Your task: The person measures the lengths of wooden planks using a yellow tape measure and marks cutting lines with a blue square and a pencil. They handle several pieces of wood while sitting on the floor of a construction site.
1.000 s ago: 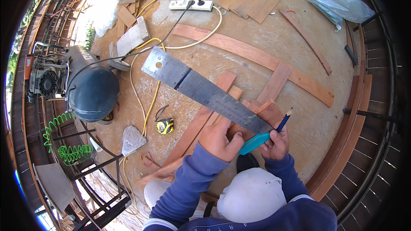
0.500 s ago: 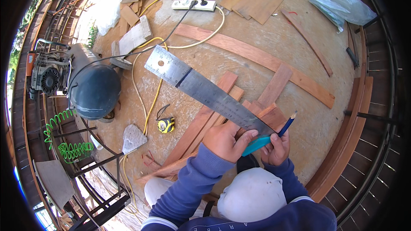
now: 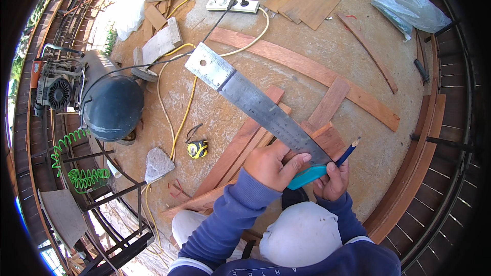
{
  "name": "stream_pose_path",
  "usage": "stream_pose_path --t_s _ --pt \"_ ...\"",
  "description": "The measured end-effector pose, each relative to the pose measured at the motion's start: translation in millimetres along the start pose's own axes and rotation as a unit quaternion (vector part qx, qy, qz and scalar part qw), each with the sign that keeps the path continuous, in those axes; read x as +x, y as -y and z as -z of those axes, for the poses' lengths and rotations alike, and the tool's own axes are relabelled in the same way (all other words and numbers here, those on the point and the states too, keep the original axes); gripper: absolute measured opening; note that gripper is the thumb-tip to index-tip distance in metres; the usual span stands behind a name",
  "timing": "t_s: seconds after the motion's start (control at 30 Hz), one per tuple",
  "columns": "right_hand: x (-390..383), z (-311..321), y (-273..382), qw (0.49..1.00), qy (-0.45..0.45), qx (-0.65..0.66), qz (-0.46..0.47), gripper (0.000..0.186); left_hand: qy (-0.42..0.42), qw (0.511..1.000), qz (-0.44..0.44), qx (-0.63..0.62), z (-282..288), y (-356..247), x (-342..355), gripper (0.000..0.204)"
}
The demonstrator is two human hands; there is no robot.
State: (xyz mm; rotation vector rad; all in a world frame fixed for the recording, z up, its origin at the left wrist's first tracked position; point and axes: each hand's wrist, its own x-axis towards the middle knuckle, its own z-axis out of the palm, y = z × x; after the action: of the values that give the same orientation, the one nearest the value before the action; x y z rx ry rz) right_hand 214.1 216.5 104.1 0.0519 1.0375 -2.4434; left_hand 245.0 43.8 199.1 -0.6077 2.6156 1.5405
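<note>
A steel-bladed try square [image 3: 255,110] with a teal handle [image 3: 309,175] slants from my hands up to the left. My left hand [image 3: 268,164] grips it near the handle, the thumb lying along the blade's lower end. In my right hand [image 3: 333,180] a dark blue pencil [image 3: 348,153] points up and away, while its fingertips touch the end of the teal handle. Just beyond the blade's near end a short reddish wooden piece [image 3: 328,139] shows, partly covered by the blade. Whether my left fingers also hold that piece underneath is hidden.
Reddish boards [image 3: 302,66] lie on the floor ahead, with more planks [image 3: 225,166] by my left arm. A yellow tape measure [image 3: 197,148], a stone [image 3: 159,165], cables and a power strip [image 3: 231,6] are around. An air compressor [image 3: 113,103] stands left.
The far end of the try square has swung right and slightly away from me. My right hand and the pencil have shifted a little to the right.
</note>
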Motion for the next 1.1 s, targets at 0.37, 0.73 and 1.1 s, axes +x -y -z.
stream_pose_path --t_s 0.37,0.73,1.1 --pt "-0.6 -1.0 0.9 1.0 0.003 -0.015 0.0 0.051 0.005 0.999 0.021 -0.04 -1.0 0.7 0.5 0.018" --pt "-1.9 -5.2 4.0 0.999 -0.037 -0.021 0.0 0.015 0.001 0.999 -0.045 -0.026 -3.5 15.2 9.3 0.025" --pt "0.2 -9.1 7.4 0.999 -0.028 -0.018 0.002 0.014 0.021 0.999 -0.017 -0.026 0.5 4.4 5.2 0.023"
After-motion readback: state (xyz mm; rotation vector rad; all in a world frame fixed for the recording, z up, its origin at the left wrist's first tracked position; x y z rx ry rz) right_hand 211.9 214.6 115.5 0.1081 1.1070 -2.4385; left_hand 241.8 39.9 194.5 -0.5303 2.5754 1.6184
